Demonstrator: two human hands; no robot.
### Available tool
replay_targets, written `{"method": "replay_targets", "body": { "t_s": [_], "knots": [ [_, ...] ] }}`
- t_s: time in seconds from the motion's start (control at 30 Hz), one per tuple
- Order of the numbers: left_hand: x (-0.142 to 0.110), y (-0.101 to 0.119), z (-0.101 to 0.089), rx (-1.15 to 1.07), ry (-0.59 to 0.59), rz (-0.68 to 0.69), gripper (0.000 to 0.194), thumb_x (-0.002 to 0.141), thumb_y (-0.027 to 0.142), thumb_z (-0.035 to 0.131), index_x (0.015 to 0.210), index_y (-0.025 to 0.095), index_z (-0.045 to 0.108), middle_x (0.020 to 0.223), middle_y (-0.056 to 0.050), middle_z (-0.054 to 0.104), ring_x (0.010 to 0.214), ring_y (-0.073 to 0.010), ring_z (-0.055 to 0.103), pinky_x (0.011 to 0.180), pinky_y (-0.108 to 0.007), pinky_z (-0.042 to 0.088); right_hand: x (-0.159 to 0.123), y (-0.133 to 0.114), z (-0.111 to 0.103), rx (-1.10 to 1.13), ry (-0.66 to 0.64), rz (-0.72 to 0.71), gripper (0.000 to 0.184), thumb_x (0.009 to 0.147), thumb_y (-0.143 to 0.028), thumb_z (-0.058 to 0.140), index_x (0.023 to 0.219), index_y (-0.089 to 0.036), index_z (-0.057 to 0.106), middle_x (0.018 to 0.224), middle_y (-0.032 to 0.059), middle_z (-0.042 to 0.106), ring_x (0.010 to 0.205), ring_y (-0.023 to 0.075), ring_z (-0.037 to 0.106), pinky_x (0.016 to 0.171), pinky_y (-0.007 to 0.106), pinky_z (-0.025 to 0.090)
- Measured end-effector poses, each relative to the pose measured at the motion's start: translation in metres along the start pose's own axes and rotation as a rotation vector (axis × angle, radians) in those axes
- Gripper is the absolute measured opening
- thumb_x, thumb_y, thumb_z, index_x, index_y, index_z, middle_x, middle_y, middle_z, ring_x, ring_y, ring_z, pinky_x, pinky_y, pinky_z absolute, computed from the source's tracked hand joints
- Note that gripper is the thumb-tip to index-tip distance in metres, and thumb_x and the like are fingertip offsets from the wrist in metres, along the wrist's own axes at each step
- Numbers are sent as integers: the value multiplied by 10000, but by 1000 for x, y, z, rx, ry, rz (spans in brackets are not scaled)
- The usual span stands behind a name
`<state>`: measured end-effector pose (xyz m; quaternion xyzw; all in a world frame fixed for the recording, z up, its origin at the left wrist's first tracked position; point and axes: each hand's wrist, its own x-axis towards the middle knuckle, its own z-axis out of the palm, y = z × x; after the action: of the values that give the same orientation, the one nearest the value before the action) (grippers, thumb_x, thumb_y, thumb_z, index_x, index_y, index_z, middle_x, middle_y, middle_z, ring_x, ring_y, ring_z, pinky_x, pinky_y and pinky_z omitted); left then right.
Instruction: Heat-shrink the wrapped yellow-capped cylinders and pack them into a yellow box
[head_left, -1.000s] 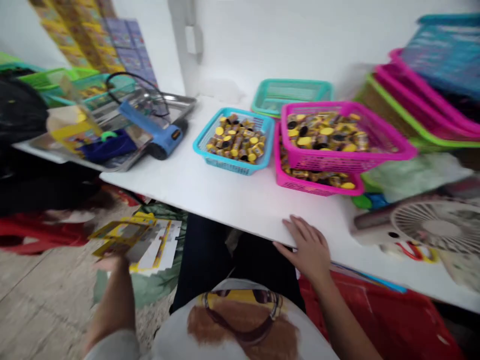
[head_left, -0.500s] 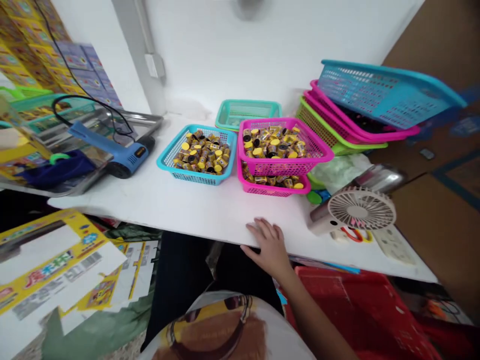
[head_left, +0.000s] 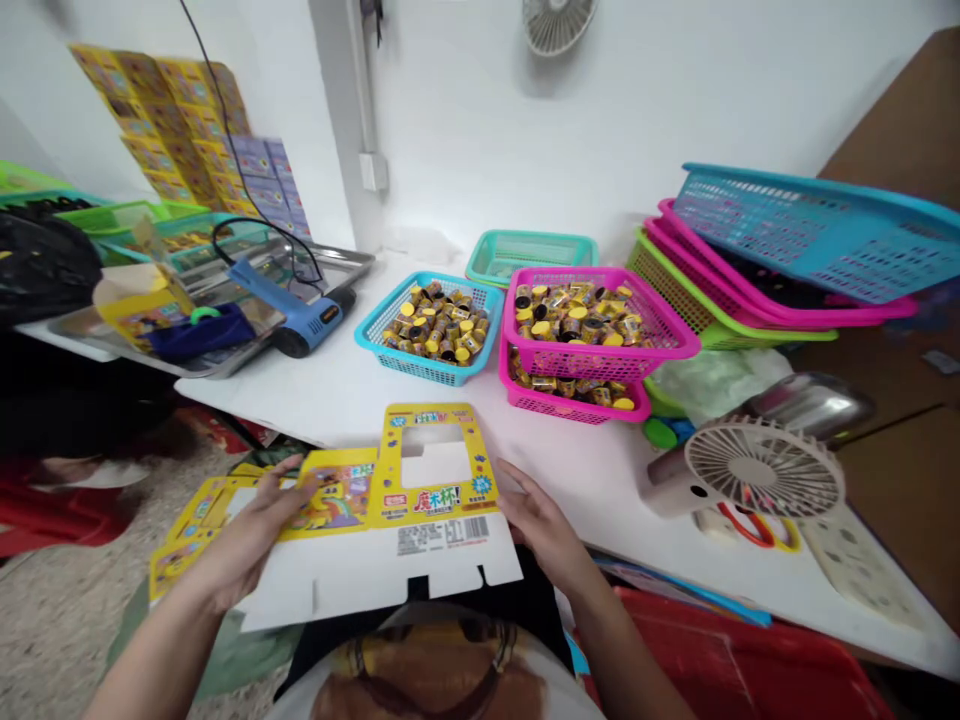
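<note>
An unfolded yellow-and-white cardboard box [head_left: 431, 508] with a cut-out window lies flat over my lap and the table's front edge. My left hand [head_left: 259, 530] grips its left side, thumb on the printed face and fingers along the back edge. At its right edge is my right hand [head_left: 544, 525], fingers stretched out and apart, apparently touching the cardboard; its thumb is hidden. More flat printed cardboard [head_left: 202, 515] lies lower left, beneath my left forearm.
A blue basket [head_left: 367, 345] and stacked pink baskets [head_left: 600, 355] hold many small yellow-capped cups. A blue heat gun [head_left: 281, 300] rests on a metal tray at left. A small fan [head_left: 761, 470], a metal flask [head_left: 810, 405] and stacked empty baskets [head_left: 787, 230] stand at right.
My left hand has come into view, bringing the flat box from the lower left to in front of me. My right hand has moved from the bare tabletop to the box's right edge.
</note>
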<state>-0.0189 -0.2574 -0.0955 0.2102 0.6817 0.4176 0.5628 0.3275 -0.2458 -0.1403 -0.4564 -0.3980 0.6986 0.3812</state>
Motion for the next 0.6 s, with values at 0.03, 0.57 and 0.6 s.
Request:
{"method": "replay_targets", "body": {
  "t_s": [0.03,0.57,0.6],
  "knots": [
    [4,-2,6,15,-22,57,904,721,485,826,1481,352,354,1358,-105,722,942,-300,808,675,-419,686,-2,3,-7,-8,51,-2,1162,698,-673,882,1622,-232,331,1250,122,741,1057,229,749,926,373,598],
    [82,-49,20,691,-5,787,652,798,669,711,1315,279,634,1708,-151,295,1650,-407,218,1268,-609,367,3,-59,-54,-1030,876,-883,352,975,-475,629,1212,-239,740,1241,120,713,1170,243,668,1066,468,563],
    [84,-51,23,770,30,814,628,849,640,677,1359,275,636,1724,-155,274,1657,-422,182,1271,-642,334,9,-71,-56,-1029,949,-941,412,974,-491,634,1286,-230,698,1310,135,678,1224,247,641,1087,474,549]
  ]
}}
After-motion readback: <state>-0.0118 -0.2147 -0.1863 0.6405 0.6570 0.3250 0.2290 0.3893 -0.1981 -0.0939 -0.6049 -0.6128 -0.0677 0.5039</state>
